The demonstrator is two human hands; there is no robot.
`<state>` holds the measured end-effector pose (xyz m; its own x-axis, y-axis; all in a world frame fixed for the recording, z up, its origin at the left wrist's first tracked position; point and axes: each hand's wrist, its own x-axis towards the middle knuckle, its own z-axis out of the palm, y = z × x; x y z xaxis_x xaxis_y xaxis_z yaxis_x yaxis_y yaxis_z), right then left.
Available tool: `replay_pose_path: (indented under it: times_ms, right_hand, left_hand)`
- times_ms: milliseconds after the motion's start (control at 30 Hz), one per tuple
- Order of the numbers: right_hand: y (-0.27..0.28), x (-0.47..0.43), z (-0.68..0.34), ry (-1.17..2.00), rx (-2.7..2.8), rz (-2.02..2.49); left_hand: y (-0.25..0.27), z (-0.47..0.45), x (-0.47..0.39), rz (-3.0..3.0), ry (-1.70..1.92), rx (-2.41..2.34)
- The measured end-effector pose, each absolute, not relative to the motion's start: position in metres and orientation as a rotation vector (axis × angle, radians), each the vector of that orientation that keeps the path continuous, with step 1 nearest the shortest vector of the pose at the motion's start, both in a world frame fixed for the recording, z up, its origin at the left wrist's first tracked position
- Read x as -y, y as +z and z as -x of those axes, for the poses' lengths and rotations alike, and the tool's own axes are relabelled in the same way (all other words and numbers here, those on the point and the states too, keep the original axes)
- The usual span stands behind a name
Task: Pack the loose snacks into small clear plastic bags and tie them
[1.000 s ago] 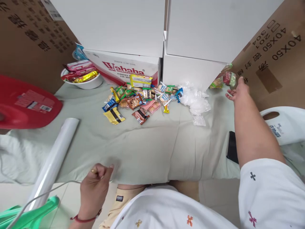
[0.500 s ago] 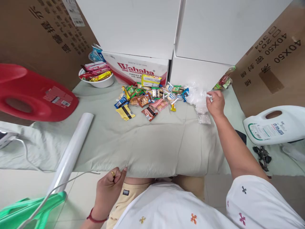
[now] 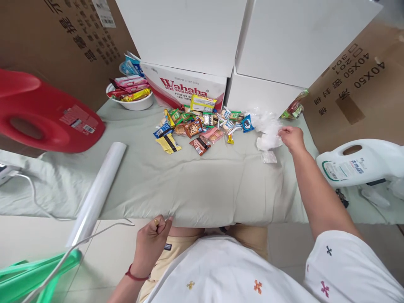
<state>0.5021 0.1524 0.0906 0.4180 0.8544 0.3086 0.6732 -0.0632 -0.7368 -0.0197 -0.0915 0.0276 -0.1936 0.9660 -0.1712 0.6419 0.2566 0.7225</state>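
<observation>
My right hand (image 3: 293, 139) is closed, its fingertips pinching the edge of a clear plastic bag (image 3: 274, 138) in a crumpled heap on the cloth. A small folded clear packet (image 3: 269, 157) lies just in front of that heap. To its left is a loose pile of wrapped snacks, with a blue-wrapped one (image 3: 248, 123) nearest the bags, a yellow packet (image 3: 168, 143) and a brown packet (image 3: 200, 144) at the front. My left hand (image 3: 154, 235) is closed at the front edge of the green-grey cloth (image 3: 202, 189); whether its fingertips grip anything is hidden.
A white bowl of snacks (image 3: 139, 103) stands back left, beside a Wahaha carton (image 3: 158, 84). A red jug (image 3: 63, 122) and a white roll (image 3: 101, 189) are on the left. At right are a white detergent bottle (image 3: 372, 162) and a cardboard box (image 3: 350, 109).
My right hand has drawn its fingers together on the plastic bag, and the bag heap has shifted slightly. My left hand stays closed at the cloth's edge. The view has shifted a little.
</observation>
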Motion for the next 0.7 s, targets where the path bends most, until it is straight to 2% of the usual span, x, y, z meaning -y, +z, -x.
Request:
replay_pose_path:
  times_ms: [267, 500, 700]
  right_hand:
    - [0.113, -0.141, -0.480, 0.594, 0.981, 1.457]
    - [0.122, -0.137, -0.476, 0.566, 0.949, 1.421]
    - [0.133, -0.098, -0.464, 0.808, 0.860, 1.281]
  left_hand:
    - [0.037, -0.015, 0.069, -1.503, 0.767, -1.713]
    - [0.039, -0.023, 0.076, -1.493, 0.790, -1.688]
    - [0.039, -0.024, 0.074, -1.407, 0.822, -1.601]
